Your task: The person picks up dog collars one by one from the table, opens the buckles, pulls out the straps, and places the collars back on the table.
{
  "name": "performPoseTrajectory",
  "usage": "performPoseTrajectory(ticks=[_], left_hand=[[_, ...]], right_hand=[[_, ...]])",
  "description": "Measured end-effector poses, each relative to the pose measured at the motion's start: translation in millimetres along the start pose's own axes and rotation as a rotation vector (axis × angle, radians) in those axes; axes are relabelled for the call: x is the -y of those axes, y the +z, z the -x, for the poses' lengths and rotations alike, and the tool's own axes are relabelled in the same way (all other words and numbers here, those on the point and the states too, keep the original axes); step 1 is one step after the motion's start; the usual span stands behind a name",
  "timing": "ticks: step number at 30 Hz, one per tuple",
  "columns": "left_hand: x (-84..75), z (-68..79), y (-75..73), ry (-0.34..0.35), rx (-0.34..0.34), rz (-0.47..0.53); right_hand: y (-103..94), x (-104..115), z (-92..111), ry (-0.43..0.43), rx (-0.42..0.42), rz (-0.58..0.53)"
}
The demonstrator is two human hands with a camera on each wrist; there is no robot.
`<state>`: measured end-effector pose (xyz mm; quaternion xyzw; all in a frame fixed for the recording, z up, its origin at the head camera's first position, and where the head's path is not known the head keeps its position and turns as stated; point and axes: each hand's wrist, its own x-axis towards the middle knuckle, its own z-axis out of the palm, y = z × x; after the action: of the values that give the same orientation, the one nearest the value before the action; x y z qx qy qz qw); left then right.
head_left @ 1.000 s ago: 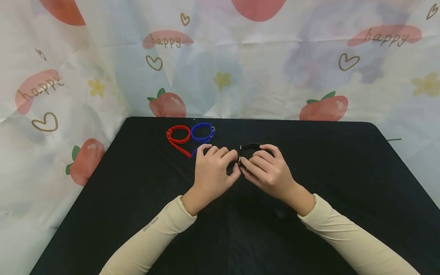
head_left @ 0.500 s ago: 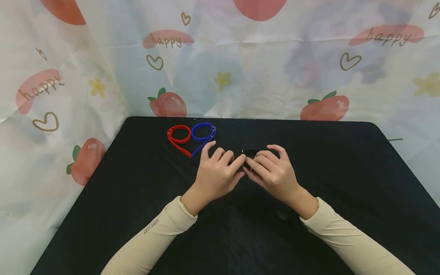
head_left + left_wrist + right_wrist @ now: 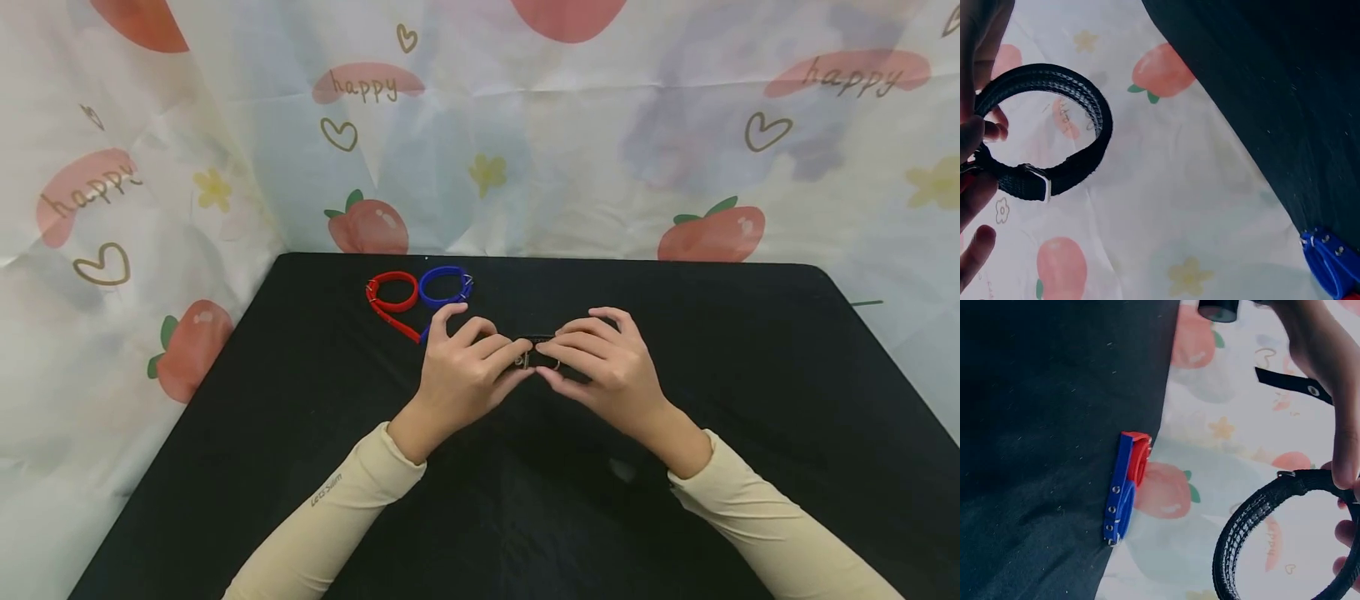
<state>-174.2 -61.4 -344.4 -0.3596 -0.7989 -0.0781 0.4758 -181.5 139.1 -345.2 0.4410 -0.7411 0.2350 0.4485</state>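
Between my two hands is a black collar with metal fittings [image 3: 523,360], curved into a loop and largely covered by fingers in the head view. My left hand [image 3: 467,371] pinches it near the metal parts with thumb and index finger. On the other side, my right hand [image 3: 609,360] grips the band with its fingers curled. The left wrist view shows the round black collar [image 3: 1104,128] with a silver keeper [image 3: 1046,186]. A loose strap end with an eyelet [image 3: 1291,383] sticks out in the right wrist view, above the black collar loop [image 3: 1235,540].
Beyond my left hand, a red collar [image 3: 390,308] and a blue collar [image 3: 442,287] lie on the black-covered table [image 3: 720,333], their strap ends meeting. A printed curtain [image 3: 570,167] hangs behind the table's far edge. At the right wrist view's top is a dark cylinder [image 3: 1218,311].
My right hand has shifted slightly right and its fingers have spread. The black collar has turned, so its band now shows as a thin strip between the hands. The red and blue collars stay put.
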Motion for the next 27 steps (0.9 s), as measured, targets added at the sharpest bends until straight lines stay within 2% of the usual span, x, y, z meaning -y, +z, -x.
performPoseTrajectory(ticks=[4,7,11,14,16,19,27], left_hand=[[-3.0,-3.0,0.6,-0.011,0.008,0.017],[-5.9,-5.2,0.5,-0.039,0.042,0.058],[-7.3,-8.2,-2.9,-0.101,0.144,0.178],[-4.4,-10.2,-8.0,-0.112,0.247,0.243],[-1.2,-11.5,-11.5,-0.089,0.301,0.256],[3.4,-12.3,-14.8,-0.024,0.337,0.241],[14.0,-11.6,-15.4,0.141,0.344,0.202]], right_hand=[[-4.0,-5.2,1.0,0.018,0.003,-0.069],[-6.0,-8.8,4.0,0.054,0.022,-0.141],[-8.3,-14.1,8.6,0.142,0.115,-0.276],[-11.0,-18.3,10.8,0.244,0.221,-0.376],[-13.0,-20.2,10.8,0.293,0.290,-0.399],[-15.2,-21.7,9.1,0.321,0.365,-0.393],[-15.2,-22.2,2.5,0.234,0.416,-0.349]])
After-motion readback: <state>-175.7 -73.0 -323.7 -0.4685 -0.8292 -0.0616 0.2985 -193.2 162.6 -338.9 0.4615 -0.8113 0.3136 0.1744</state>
